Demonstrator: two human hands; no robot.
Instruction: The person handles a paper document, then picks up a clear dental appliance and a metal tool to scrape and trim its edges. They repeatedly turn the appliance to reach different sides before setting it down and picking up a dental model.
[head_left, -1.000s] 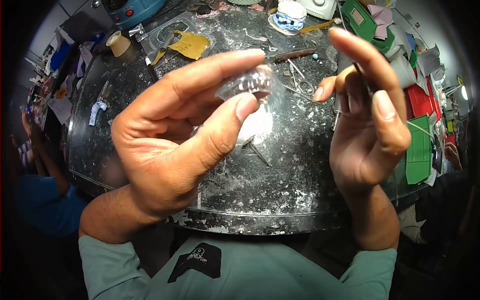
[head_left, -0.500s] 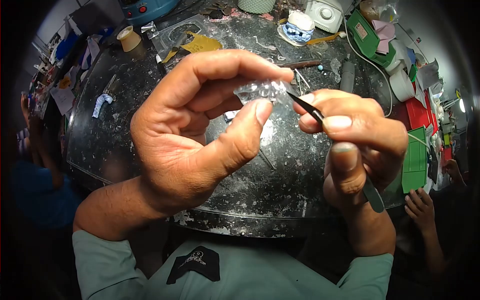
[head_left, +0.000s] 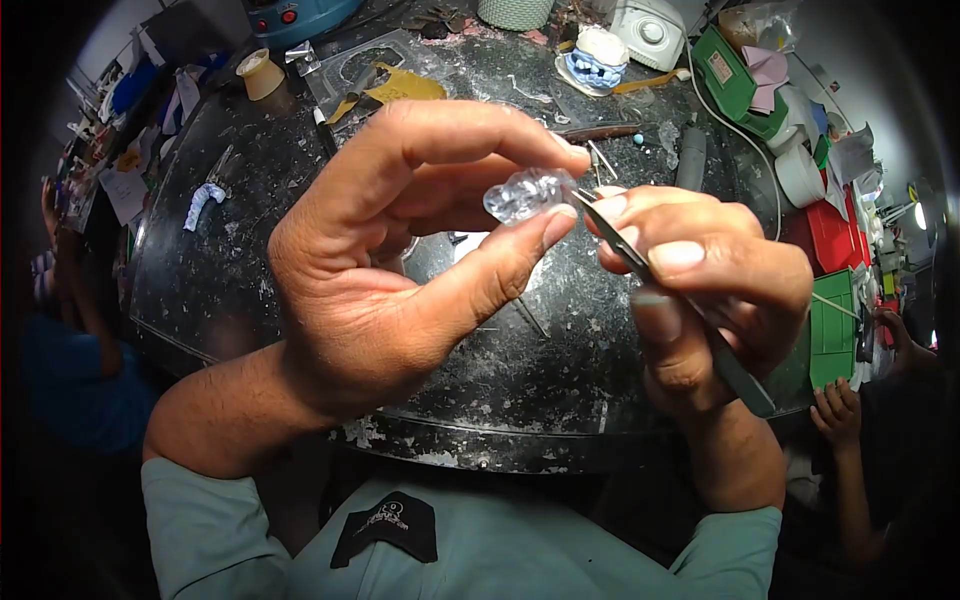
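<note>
My left hand [head_left: 370, 260] pinches a clear plastic dental aligner [head_left: 525, 195] between thumb and fingertips, above the middle of the table. Tooth-shaped bumps show along the aligner, and its right end is partly covered by my fingertips. A pair of dark tweezers [head_left: 722, 358] lies in my right hand [head_left: 715, 265], gripped between thumb and fingers. Its narrow tips point up and left, right at the aligner's right end. Its broad back end sticks out below the hand.
Behind my hands on the black table [head_left: 480, 385] stand a dental model [head_left: 595, 62] in white and blue, a yellow sheet [head_left: 405, 85] and a brown-handled tool [head_left: 600, 131]. Green bins [head_left: 832, 325] line the right side, near another person's hand [head_left: 838, 410]. A light-blue curved piece [head_left: 205, 205] lies left.
The aligner has turned in my left fingers, so its underside or side faces differently. My left thumb has shifted right, and the tweezers have rolled slightly in my right hand.
</note>
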